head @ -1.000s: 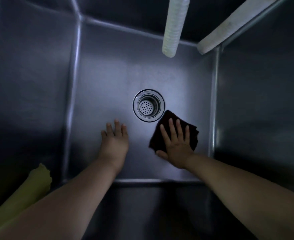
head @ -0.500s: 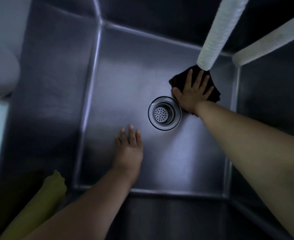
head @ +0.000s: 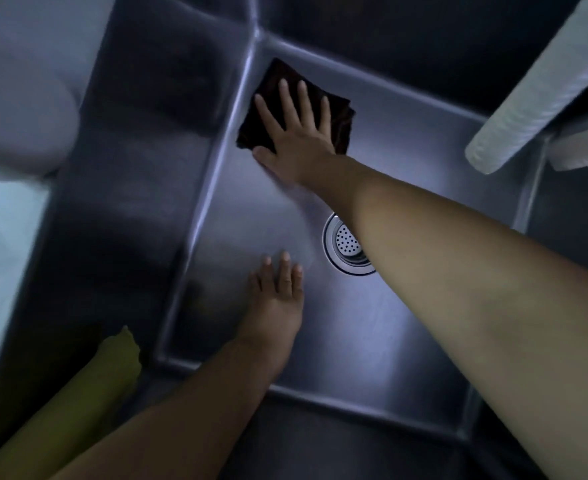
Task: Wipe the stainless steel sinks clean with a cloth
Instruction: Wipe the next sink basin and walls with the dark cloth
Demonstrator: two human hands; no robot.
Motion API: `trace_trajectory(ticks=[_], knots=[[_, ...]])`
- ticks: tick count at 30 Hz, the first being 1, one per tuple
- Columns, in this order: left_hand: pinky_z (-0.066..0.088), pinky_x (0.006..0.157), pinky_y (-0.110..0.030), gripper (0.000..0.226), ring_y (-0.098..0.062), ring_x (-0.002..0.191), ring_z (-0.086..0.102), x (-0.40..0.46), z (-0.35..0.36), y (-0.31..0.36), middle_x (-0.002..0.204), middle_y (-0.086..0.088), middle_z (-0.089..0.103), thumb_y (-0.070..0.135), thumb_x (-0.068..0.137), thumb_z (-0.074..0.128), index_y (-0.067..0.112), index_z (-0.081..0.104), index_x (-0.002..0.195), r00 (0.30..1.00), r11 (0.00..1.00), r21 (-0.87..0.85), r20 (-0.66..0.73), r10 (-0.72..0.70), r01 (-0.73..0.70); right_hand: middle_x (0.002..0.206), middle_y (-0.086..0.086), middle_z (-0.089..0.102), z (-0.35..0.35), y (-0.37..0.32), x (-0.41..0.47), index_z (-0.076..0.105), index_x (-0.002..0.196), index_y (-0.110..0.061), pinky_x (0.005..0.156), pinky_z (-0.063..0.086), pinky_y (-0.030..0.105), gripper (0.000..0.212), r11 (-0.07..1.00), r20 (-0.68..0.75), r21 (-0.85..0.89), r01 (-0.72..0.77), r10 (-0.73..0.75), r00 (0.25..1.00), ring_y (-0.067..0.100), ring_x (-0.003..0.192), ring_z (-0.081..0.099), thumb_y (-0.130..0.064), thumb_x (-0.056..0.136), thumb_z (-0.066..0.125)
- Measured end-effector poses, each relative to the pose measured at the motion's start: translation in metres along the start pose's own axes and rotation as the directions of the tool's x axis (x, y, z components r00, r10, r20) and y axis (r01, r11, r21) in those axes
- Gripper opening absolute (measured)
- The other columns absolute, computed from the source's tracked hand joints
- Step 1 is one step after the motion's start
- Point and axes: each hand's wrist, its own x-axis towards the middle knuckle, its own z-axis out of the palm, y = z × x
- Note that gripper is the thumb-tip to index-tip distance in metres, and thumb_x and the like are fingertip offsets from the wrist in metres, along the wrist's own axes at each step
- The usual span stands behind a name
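Mid-wipe: right hand [head: 294,142] presses dark cloth [head: 271,84] flat-fingered into sink [head: 372,341] floor's far-left corner, left hand [head: 277,303] open, apparently bracing; next likely sweeps toward drain [head: 344,244].

Dim, bluish light; soft sheen on the sink floor [head: 372,341], blurred, wide-angle-bent edges.

The cloth [head: 296,105] is dark brown, the sink [head: 372,358] brushed silver-grey, the drain [head: 346,245] shiny with dotted holes, the hose [head: 541,84] ribbed white.
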Motion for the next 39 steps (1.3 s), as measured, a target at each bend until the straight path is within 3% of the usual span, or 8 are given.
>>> trace_trajectory(ticks=[4,6,9,14,17,21,25,39], knots=[[0.050,0.093,-0.049,0.068,-0.048,0.116,0.054,-0.006,-0.013,0.001,0.134,-0.028,0.050,0.002,0.071,0.020,0.002,0.055,0.129,0.993,0.995,0.104,-0.120,0.002,0.011,0.159,0.002,-0.012,-0.013,0.012,0.021,-0.004,0.147,-0.042,0.111,-0.009,0.055,0.082,0.993,0.004,-0.044,0.108,-0.108,0.994,0.030,0.145,-0.013,-0.074,0.079,0.028],[0.029,0.110,-0.057,0.060,-0.056,0.133,0.025,-0.001,-0.009,0.000,0.149,-0.037,0.016,-0.002,0.085,0.026,-0.008,0.021,0.144,0.990,1.000,0.024,-0.138,0.002,0.001,0.160,0.000,-0.009,-0.016,0.026,0.021,-0.003,0.148,-0.042,0.112,-0.007,0.054,0.083,0.991,-0.010,-0.064,0.114,-0.115,0.993,0.027,0.145,-0.011,-0.075,0.078,0.028],[0.002,0.114,-0.059,0.066,-0.055,0.138,-0.008,0.002,-0.010,0.000,0.151,-0.030,-0.023,-0.003,0.094,0.023,-0.004,-0.019,0.144,0.995,1.000,0.004,0.097,-0.009,0.009,0.160,-0.001,-0.004,-0.015,0.046,0.007,0.002,0.149,-0.040,0.113,-0.007,0.052,0.082,0.996,-0.079,-0.069,0.065,-0.071,0.994,0.026,0.146,-0.008,-0.074,0.079,0.030],[0.005,0.115,-0.058,0.072,-0.054,0.139,-0.005,-0.001,-0.016,0.001,0.152,-0.029,-0.020,0.009,0.084,0.019,-0.003,-0.015,0.145,0.993,1.000,-0.002,0.119,-0.017,0.017,0.160,0.003,0.003,-0.012,0.106,-0.035,0.011,0.151,-0.034,0.114,-0.005,0.050,0.077,0.996,-0.133,-0.085,0.004,-0.015,0.991,0.028,0.146,-0.002,-0.065,0.086,0.040],[0.025,0.111,-0.058,0.077,-0.058,0.134,0.019,-0.001,-0.020,0.004,0.151,-0.035,0.007,0.009,0.071,0.016,-0.009,0.014,0.145,0.994,0.999,0.022,-0.108,-0.031,0.034,0.160,0.004,0.005,-0.011,0.143,-0.063,0.014,0.151,-0.030,0.114,-0.002,0.052,0.076,0.997,-0.135,-0.066,-0.051,0.041,0.990,0.029,0.146,-0.001,-0.059,0.088,0.043],[0.024,0.112,-0.056,0.073,-0.055,0.136,0.019,-0.003,-0.017,0.005,0.152,-0.034,0.007,0.007,0.075,0.017,-0.007,0.014,0.146,0.988,0.999,0.028,-0.152,-0.016,0.021,0.159,0.007,0.007,-0.006,0.182,-0.104,0.012,0.151,-0.029,0.115,-0.006,0.047,0.079,0.985,-0.108,-0.019,-0.170,0.167,0.980,0.029,0.146,-0.001,-0.064,0.083,0.033],[0.003,0.116,-0.054,0.087,-0.050,0.141,-0.008,-0.002,-0.010,0.005,0.153,-0.027,-0.021,0.014,0.092,0.049,-0.001,-0.018,0.145,0.992,0.996,0.092,0.126,-0.023,0.011,0.159,0.009,0.007,0.006,0.201,-0.144,0.011,0.151,-0.030,0.114,0.003,0.050,0.076,0.930,-0.084,0.022,-0.367,0.368,0.926,0.029,0.145,0.004,-0.065,0.087,0.031],[0.008,0.117,-0.051,0.110,-0.045,0.143,-0.002,-0.006,-0.008,0.002,0.155,-0.025,-0.016,0.030,0.080,0.069,0.003,-0.015,0.147,0.993,0.991,0.133,0.118,-0.019,0.003,0.159,0.012,0.001,0.064,0.137,-0.263,0.007,0.151,-0.026,0.109,-0.018,0.040,0.079,0.846,-0.066,0.004,-0.534,0.533,0.844,0.029,0.144,-0.006,-0.063,0.085,0.029]])
